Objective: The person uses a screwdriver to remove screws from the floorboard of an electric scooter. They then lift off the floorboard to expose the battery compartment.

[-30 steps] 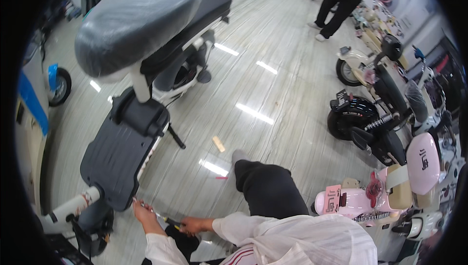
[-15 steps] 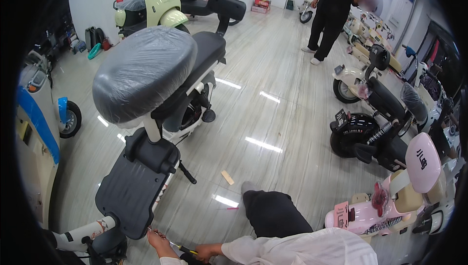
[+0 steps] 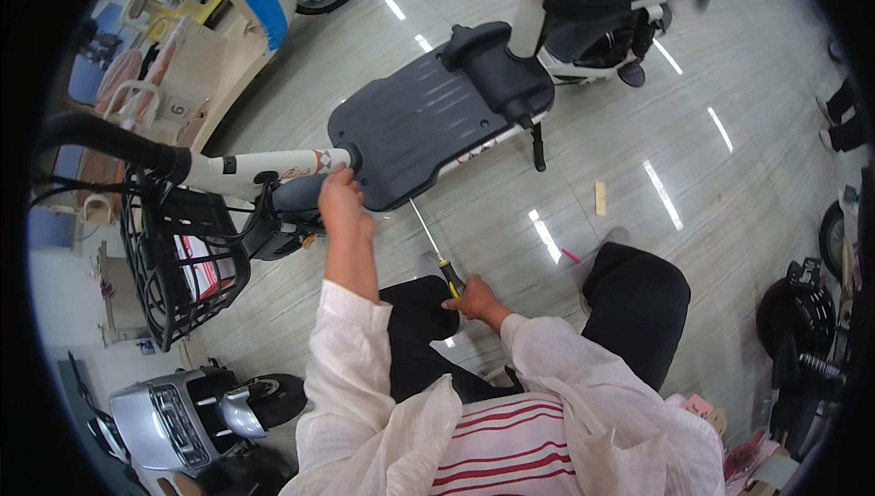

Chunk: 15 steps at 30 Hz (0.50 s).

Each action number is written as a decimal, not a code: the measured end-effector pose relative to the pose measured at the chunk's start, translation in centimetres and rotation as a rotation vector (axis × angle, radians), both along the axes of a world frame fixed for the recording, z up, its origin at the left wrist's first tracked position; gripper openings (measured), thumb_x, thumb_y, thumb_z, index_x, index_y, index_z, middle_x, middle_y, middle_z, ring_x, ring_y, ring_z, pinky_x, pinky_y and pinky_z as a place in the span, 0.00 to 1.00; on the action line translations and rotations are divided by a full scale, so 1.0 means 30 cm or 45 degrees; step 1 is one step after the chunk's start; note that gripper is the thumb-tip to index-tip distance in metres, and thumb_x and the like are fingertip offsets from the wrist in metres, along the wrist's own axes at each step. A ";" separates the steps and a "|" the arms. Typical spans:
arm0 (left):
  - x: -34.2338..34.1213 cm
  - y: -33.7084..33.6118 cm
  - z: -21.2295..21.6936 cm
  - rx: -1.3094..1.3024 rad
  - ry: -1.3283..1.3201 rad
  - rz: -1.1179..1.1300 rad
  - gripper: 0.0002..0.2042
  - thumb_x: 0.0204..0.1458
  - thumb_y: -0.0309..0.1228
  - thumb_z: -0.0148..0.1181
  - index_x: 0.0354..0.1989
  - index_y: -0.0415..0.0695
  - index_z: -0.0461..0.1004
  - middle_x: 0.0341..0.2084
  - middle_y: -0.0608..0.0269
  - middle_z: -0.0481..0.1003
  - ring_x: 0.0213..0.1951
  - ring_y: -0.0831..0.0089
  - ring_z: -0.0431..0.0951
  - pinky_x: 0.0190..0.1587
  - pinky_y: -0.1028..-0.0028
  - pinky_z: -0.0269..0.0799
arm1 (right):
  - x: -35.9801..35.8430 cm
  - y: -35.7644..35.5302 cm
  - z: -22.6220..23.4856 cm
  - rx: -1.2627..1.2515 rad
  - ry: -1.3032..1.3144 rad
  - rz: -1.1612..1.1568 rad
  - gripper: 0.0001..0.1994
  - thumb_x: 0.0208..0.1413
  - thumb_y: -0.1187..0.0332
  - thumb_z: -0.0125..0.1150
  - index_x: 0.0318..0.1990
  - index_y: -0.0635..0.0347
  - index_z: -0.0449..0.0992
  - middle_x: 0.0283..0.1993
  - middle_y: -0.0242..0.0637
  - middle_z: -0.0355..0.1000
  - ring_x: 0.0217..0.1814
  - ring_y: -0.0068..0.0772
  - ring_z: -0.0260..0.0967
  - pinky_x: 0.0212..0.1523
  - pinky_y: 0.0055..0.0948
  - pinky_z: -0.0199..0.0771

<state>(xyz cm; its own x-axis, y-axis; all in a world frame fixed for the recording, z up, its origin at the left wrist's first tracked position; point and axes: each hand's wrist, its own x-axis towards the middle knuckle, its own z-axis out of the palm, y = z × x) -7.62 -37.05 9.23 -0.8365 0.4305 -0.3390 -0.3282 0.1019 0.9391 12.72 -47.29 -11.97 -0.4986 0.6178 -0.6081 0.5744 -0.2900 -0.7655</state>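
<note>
- Screwdriver (image 3: 436,250): long thin shaft, black-and-yellow handle, tip up against the underside edge of the scooter's dark footboard (image 3: 410,127).
- Right hand (image 3: 472,297): grip closed round the screwdriver's handle, above the knee.
- Left hand (image 3: 341,204): fingers wrapped on the footboard's front edge, beside the white stem (image 3: 269,168).
- Wire basket (image 3: 178,263): left of the stem.

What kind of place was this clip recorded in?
Most likely an electric scooter shop or repair floor. A scooter with a dark footboard is being worked on over a glossy tiled floor, more scooters stand around the edges, and the right hand holds a long screwdriver.
</note>
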 end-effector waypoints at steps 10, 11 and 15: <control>0.045 -0.103 0.087 0.047 -0.150 -0.007 0.13 0.53 0.33 0.54 0.47 0.43 0.73 0.33 0.69 0.72 0.32 0.80 0.66 0.36 0.78 0.61 | 0.032 -0.015 -0.049 -0.008 0.136 0.009 0.19 0.46 0.68 0.67 0.39 0.73 0.67 0.26 0.41 0.70 0.22 0.28 0.68 0.22 0.27 0.71; 0.037 -0.101 0.082 0.039 -0.130 -0.009 0.13 0.53 0.33 0.55 0.46 0.43 0.73 0.33 0.69 0.72 0.32 0.80 0.67 0.36 0.78 0.61 | 0.025 -0.025 -0.031 -0.050 0.161 -0.036 0.19 0.45 0.68 0.68 0.38 0.73 0.67 0.26 0.41 0.70 0.22 0.28 0.68 0.21 0.28 0.71; 0.055 -0.035 0.083 0.047 -0.132 -0.048 0.13 0.53 0.33 0.55 0.45 0.42 0.73 0.32 0.69 0.72 0.32 0.80 0.67 0.35 0.79 0.62 | 0.032 0.026 -0.072 -0.626 0.419 -0.094 0.28 0.39 0.65 0.74 0.41 0.73 0.63 0.27 0.44 0.69 0.21 0.28 0.68 0.18 0.30 0.70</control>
<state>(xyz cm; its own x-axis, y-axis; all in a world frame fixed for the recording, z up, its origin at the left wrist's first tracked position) -5.96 -38.09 11.71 -0.7809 0.4748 -0.4059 -0.4201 0.0818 0.9038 13.68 -46.52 -14.12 -0.6758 0.3431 -0.6524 0.2948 -0.6854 -0.6658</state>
